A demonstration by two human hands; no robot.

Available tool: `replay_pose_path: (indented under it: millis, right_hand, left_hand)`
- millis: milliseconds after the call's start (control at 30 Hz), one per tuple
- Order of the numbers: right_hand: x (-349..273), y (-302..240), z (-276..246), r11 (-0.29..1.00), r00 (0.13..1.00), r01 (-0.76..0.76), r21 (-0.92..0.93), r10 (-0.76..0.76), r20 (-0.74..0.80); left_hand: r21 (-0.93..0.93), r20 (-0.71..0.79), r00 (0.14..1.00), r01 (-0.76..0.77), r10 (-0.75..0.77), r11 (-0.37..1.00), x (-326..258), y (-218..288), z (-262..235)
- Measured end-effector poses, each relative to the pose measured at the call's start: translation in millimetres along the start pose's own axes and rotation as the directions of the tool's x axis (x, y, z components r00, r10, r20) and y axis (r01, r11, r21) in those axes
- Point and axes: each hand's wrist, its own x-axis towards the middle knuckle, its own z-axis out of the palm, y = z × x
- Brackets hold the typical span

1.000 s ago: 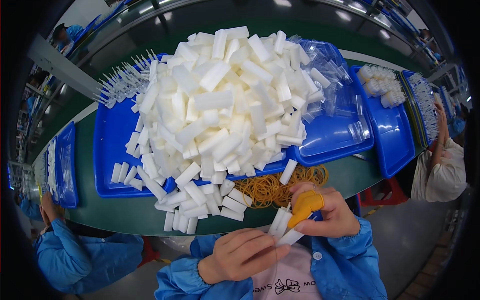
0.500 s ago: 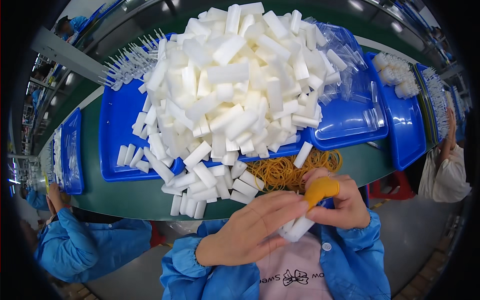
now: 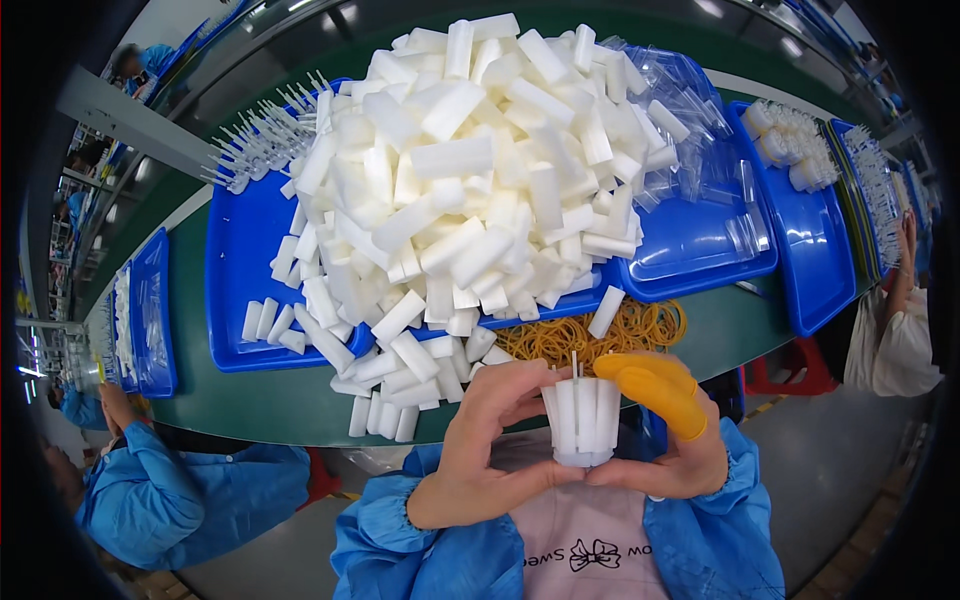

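Between my two hands stands an upright bundle of white foam pieces [image 3: 583, 418], set side by side in a ring with thin pale rods poking out of the top. My left hand [image 3: 492, 445] curves around its left side, thumb under the lower end. My right hand [image 3: 680, 440] closes on the other side, thumb also at the base; yellow finger covers [image 3: 655, 388] sheathe some of its fingers. Just beyond my hands lies a heap of yellow-brown rubber bands [image 3: 555, 340]. Loose white foam blocks [image 3: 405, 375] lie to the left of it.
A tall pile of white foam blocks [image 3: 450, 190] overflows a blue tray [image 3: 225, 290]. White stemmed parts [image 3: 255, 140] stand at its back left. Clear plastic pieces [image 3: 690, 130] fill another blue tray [image 3: 690, 275]. Co-workers sit left [image 3: 190, 490] and right [image 3: 868, 335].
The bundle has turned from tilted to upright between my hands and moved slightly up. My right hand's yellow-covered fingers have swung from across its top to its right side.
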Motion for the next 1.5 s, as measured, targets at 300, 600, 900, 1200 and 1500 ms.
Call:
replay_pose_path:
  millis: [300,600,900,1200,1500]
  right_hand:
    - [-0.1,3.1,3.4,1.0,0.996,-0.016,0.01,0.017,-0.089]
    - [10.4,2.1,8.7,0.999,0.997,0.043,-0.02,-0.044,-0.06]
    - [2.8,4.8,6.9,0.995,0.999,0.004,0.104,0.001,-0.051]
    - [0.1,6.3,0.9,0.999,1.0,0.012,0.05,-0.011,-0.021]
    - [0.2,1.2,-5.7,0.99,0.993,-0.115,0.084,0.112,0.038]
  left_hand:
    - [-0.376,-0.086,0.988,0.086,-0.127,0.923,-0.6,0.5,12.4]
    - [-0.791,0.241,0.827,0.47,-0.508,0.391,20.3,9.4,17.6]
    - [-0.813,0.303,0.822,0.487,-0.483,0.319,21.3,2.8,19.2]
    - [-0.808,0.351,0.809,0.516,-0.471,0.285,22.0,0.2,19.6]
    - [-0.819,0.345,0.837,0.49,-0.426,0.299,16.8,-3.1,23.1]
